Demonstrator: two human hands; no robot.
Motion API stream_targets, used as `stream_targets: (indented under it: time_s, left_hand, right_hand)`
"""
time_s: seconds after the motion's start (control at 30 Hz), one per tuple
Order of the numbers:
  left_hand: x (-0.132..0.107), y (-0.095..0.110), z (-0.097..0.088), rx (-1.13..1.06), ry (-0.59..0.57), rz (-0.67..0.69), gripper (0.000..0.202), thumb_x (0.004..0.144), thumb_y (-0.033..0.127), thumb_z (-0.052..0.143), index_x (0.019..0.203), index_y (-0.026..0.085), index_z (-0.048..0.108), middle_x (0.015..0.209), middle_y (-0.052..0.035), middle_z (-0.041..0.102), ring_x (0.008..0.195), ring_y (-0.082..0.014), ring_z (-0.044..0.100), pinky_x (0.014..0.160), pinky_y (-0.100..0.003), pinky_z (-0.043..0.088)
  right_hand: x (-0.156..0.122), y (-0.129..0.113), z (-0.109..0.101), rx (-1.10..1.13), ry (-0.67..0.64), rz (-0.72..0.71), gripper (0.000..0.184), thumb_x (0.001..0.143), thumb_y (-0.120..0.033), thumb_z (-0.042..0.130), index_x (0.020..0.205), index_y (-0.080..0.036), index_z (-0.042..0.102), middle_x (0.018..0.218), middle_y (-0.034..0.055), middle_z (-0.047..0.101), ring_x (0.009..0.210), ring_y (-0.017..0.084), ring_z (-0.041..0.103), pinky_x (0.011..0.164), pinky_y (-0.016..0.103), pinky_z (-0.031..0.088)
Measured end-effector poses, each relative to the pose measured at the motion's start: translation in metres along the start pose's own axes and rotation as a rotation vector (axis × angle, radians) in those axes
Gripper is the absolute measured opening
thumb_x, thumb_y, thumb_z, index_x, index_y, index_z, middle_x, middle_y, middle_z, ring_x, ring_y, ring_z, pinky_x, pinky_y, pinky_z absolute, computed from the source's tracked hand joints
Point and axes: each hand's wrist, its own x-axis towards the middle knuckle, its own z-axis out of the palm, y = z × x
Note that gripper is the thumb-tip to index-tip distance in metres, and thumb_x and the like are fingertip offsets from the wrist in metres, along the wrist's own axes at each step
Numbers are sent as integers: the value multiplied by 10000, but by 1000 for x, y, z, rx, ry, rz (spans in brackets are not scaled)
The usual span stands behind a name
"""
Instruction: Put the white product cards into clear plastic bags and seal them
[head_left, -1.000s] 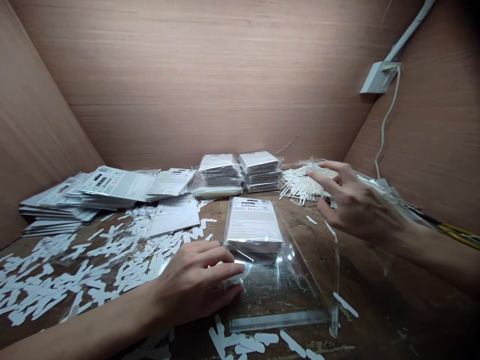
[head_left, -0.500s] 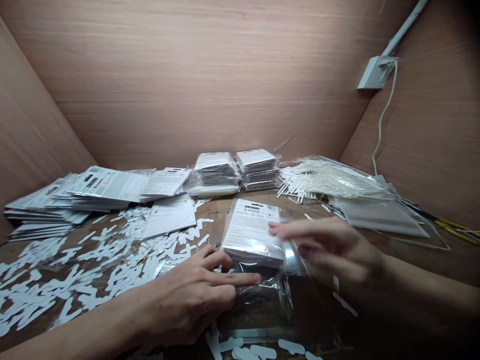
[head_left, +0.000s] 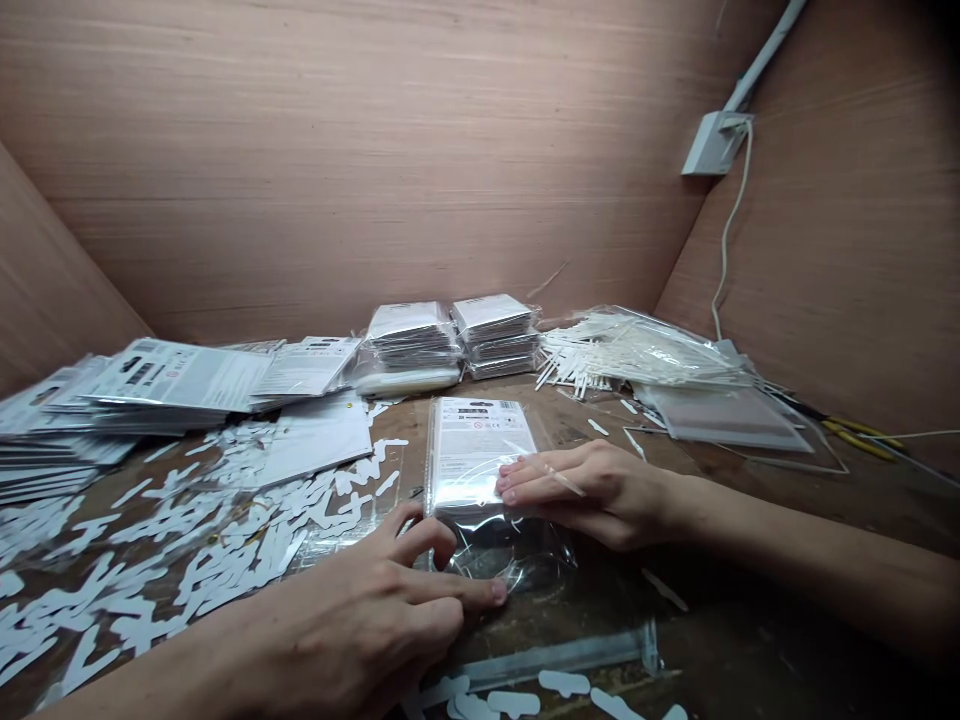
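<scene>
In front of me a stack of printed white cards (head_left: 480, 440) lies inside a clear plastic bag (head_left: 517, 570), whose loose end points toward me. My left hand (head_left: 405, 580) is closed at the bag's lower left side, with the index finger stretched along the loose film. My right hand (head_left: 585, 490) rests with its fingers flat on the right side of the card stack. A thin whitish strip (head_left: 555, 474) crosses those fingers; whether it is stuck there I cannot tell. The right thumb is hidden.
Stacked white card packs (head_left: 180, 375) stand at the left. Bagged packs (head_left: 412, 335) sit at the back. White paper scraps (head_left: 187, 540) cover the left side. Right of centre are white sticks (head_left: 574, 360), clear bags (head_left: 675, 350) and yellow-handled pliers (head_left: 855, 435).
My right hand, blurred earlier and lifted beside the pack, has come down onto it. My left index finger still presses the bag's loose end. The view has shifted slightly right.
</scene>
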Motion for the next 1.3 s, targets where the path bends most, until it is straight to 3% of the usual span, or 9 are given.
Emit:
stream_targets:
  time_s: [0.13,0.23,0.47,0.63,0.77,0.93,1.17,1.23,1.3]
  left_hand:
    - [-7,-9,11,-86,195,46,182,834,63,660,928,212,614,1276,-66,758,932,-231,625,870,-393,554]
    - [-13,-15,19,-135,379,87,244,857,44,666,1048,196,661,1219,-105,773,1012,-241,675,975,-413,556]
    - [-9,-12,16,-237,286,136,313,875,10,613,1135,175,664,1105,-98,794,939,-221,724,1018,-405,586]
    - [-7,-13,5,-172,471,89,225,951,75,595,1134,157,699,997,-111,780,944,-226,730,991,-395,614]
    - [0,-15,-17,-148,744,-97,251,896,24,671,1067,190,749,1017,-60,781,932,-188,756,880,-306,649]
    - [23,-19,-57,-180,897,-131,125,902,99,728,943,198,792,976,-29,792,927,-163,752,798,-262,635]
    - [47,-43,-98,-232,951,-180,81,907,252,762,922,175,781,1085,-67,768,1036,-194,729,849,-308,639]
    - [47,-57,-90,-365,904,-194,343,834,303,837,1138,180,736,1344,-126,690,1247,-297,663,993,-462,618]
    - [45,-73,-76,-504,883,-201,920,656,295,967,1461,247,524,1595,-188,467,1380,-397,560,1055,-590,563]
  right_hand:
    - [-3,2,-3,96,60,4,481,980,-70,547,1418,-251,628,1374,87,700,1304,205,650,1173,414,475]
    - [-10,-6,-6,95,121,-25,575,909,-37,536,1439,-247,605,1422,108,664,1327,239,632,1155,458,485]
    - [-34,-33,-3,-234,13,-172,917,774,-465,842,1555,-184,451,1613,191,435,1488,369,426,1218,510,386]
    - [-33,-35,-7,-423,-56,-56,1227,742,-401,862,1669,-139,102,1675,223,278,1562,368,259,1279,566,220]
    - [-13,-38,-6,-509,241,-2,1024,793,-433,859,1614,-154,313,1585,229,461,1484,343,447,1212,499,425]
    - [21,-26,-20,-256,650,117,471,835,-332,853,1265,-232,690,1244,102,759,1112,264,743,975,443,635]
    - [58,8,-48,218,748,235,360,777,-384,890,1068,-207,773,1053,65,795,955,232,770,870,410,671]
    - [63,11,-48,325,761,230,357,770,-386,894,1046,-195,773,1009,60,798,914,216,773,845,390,678]
    - [66,12,-46,367,778,223,338,765,-382,896,1017,-191,778,968,52,800,883,204,773,839,380,679]
